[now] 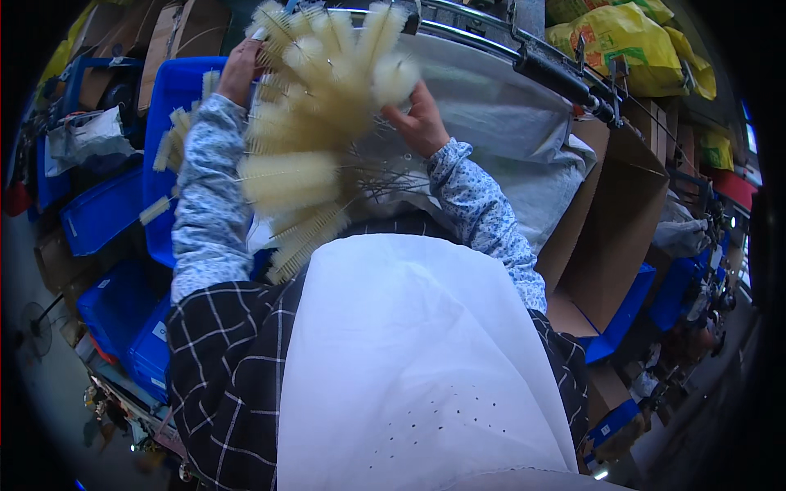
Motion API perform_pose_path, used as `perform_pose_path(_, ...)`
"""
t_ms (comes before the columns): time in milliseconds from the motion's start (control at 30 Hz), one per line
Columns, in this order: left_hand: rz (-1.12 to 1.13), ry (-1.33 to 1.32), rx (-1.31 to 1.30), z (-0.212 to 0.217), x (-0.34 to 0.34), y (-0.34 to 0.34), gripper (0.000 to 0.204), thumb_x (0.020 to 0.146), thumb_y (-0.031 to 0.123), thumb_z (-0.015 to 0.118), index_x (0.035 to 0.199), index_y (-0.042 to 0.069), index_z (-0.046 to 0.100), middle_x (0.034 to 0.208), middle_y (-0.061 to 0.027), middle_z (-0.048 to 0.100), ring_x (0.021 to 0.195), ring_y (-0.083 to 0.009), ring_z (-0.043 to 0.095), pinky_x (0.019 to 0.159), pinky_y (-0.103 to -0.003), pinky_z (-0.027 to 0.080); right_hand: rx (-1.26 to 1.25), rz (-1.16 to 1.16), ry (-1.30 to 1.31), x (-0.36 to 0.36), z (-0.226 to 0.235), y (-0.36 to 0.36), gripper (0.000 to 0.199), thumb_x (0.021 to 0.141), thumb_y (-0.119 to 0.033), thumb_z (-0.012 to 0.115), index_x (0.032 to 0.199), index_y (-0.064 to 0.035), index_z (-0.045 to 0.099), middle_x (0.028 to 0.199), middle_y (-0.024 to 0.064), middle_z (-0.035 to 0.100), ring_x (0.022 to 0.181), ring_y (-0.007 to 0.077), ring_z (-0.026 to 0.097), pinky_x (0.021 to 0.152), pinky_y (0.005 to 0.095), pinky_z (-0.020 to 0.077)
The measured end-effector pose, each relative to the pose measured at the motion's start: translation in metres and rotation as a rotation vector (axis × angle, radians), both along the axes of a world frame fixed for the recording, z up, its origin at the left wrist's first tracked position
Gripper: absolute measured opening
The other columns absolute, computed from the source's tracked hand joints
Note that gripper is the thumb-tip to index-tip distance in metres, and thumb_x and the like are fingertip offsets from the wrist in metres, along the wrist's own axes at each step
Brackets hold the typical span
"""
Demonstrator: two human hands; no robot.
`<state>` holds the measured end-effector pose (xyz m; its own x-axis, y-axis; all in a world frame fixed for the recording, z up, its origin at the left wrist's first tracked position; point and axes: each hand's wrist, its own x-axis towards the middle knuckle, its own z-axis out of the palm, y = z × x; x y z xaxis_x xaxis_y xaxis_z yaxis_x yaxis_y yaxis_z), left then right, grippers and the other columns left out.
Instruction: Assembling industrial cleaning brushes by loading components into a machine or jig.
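A fanned bunch of pale yellow bottle brushes (291,178) lies in front of me on the work surface, their thin twisted-wire stems (393,182) pointing right. At the bunch's far left edge, my left hand (240,72) is closed on a bottle brush, its fingers partly hidden by bristles. On the other side, my right hand (420,123) curls its thumb and fingers around the round end of another bottle brush (395,79). Some bristles are blurred by motion.
Left of my left forearm stands a blue bin (160,221) with more brushes in it. White sheeting (508,123) covers the surface at right, below a metal machine bar (565,82). An open cardboard box (618,221) stands at right; yellow sacks (618,49) lie beyond.
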<state>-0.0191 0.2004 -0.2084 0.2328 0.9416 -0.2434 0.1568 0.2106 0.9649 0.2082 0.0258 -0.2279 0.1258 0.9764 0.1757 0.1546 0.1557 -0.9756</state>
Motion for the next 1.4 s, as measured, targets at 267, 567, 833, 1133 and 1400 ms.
perform_pose_path(267, -0.510, 0.427, 0.257, 0.080, -0.073, 0.022, 0.037, 0.085, 0.036, 0.043, 0.108, 0.007, 0.046, 0.088, -0.0046, 0.054, 0.076, -0.0105, 0.051, 0.069, -0.023, 0.041, 0.396, -0.302, 0.018, 0.030, 0.078, -0.035, 0.033, 0.084, -0.010, 0.045, 0.114, -0.0041, 0.033, 0.096, 0.0113, 0.051, 0.084, 0.0191, 0.053, 0.074, 0.0305, 0.0428)
perform_pose_path(567, -0.528, 0.492, 0.465, 0.157, -0.040, -0.146, 0.041, 0.075, 0.027, 0.057, 0.106, 0.001, 0.046, 0.097, -0.0083, 0.053, 0.085, -0.0158, 0.050, 0.074, -0.026, 0.039, -0.211, -0.214, -0.212, 0.113, 0.058, -0.104, 0.031, 0.080, -0.005, 0.050, 0.109, -0.0045, 0.041, 0.097, 0.0099, 0.053, 0.087, 0.0168, 0.052, 0.076, 0.0282, 0.0423)
perform_pose_path(833, -0.820, 1.038, 0.921, 0.114, 0.021, -0.225, 0.049, 0.062, 0.022, 0.065, 0.108, 0.011, 0.049, 0.120, -0.0134, 0.040, 0.116, -0.0300, 0.030, 0.100, -0.042, 0.012, -0.622, 0.236, -0.487, 0.071, 0.009, -0.121, 0.033, 0.071, -0.004, 0.056, 0.103, -0.0031, 0.047, 0.087, 0.0141, 0.058, 0.082, 0.0212, 0.057, 0.071, 0.0311, 0.0441)
perform_pose_path(1133, -1.126, 1.222, 0.714, 0.062, 0.042, -0.220, 0.057, 0.061, 0.016, 0.061, 0.115, 0.013, 0.042, 0.125, -0.0126, 0.034, 0.119, -0.0301, 0.025, 0.099, -0.048, 0.007, -0.655, 0.104, -0.313, 0.100, 0.010, -0.138, 0.018, 0.070, -0.004, 0.052, 0.087, -0.0029, 0.057, 0.075, 0.0135, 0.060, 0.072, 0.0233, 0.059, 0.066, 0.0299, 0.0440)
perform_pose_path(1400, -1.168, 1.246, 0.874, 0.048, 0.041, -0.213, 0.051, 0.063, 0.018, 0.061, 0.111, 0.012, 0.044, 0.117, -0.0096, 0.041, 0.113, -0.0245, 0.033, 0.095, -0.047, 0.015, -0.787, -0.103, -0.260, 0.215, 0.056, -0.212, 0.013, 0.075, -0.003, 0.050, 0.086, 0.0010, 0.056, 0.072, 0.0036, 0.056, 0.068, 0.0117, 0.052, 0.066, 0.0247, 0.0417)
